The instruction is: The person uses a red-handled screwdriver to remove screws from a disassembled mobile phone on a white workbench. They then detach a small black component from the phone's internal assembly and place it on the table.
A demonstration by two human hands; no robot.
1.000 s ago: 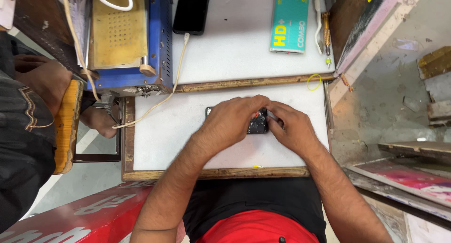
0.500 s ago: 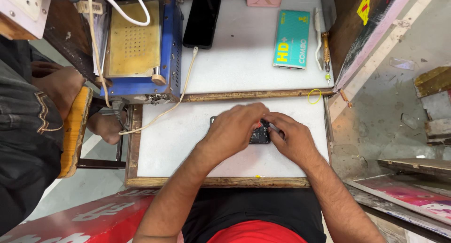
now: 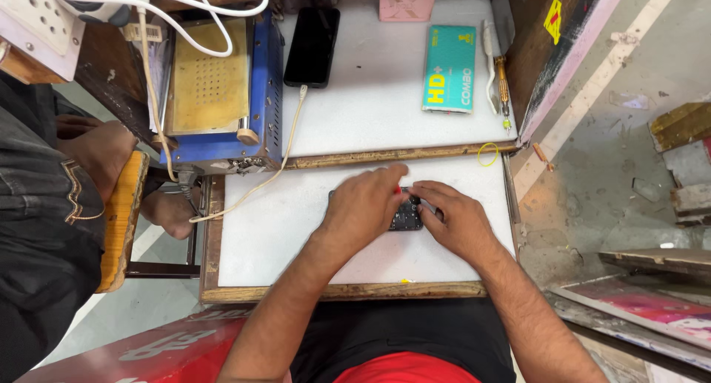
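My left hand (image 3: 364,209): palm down on the white bench (image 3: 296,235), fingers curled over the left part of a small dark opened phone (image 3: 408,216), pinning it; a red tip peeks out at my fingertips, too hidden to name.
My right hand (image 3: 458,220): fingers closed on the phone's right edge, touching it from the side.
Opened phone: flat on the lower bench panel, between both my hands, mostly covered by them.
Black phone (image 3: 312,47): face down on the upper panel, with a white cable (image 3: 259,187) plugged into its near end.
Blue machine (image 3: 222,94): left of that phone, with a yellowed perforated top plate.
Teal box (image 3: 449,69): on the upper panel, right of centre.
Screwdriver (image 3: 503,87): just beside the box, along the right edge.
Yellow rubber band (image 3: 488,155): at the seam between panels.
Another person (image 3: 44,198): seated to my left, in dark clothes.
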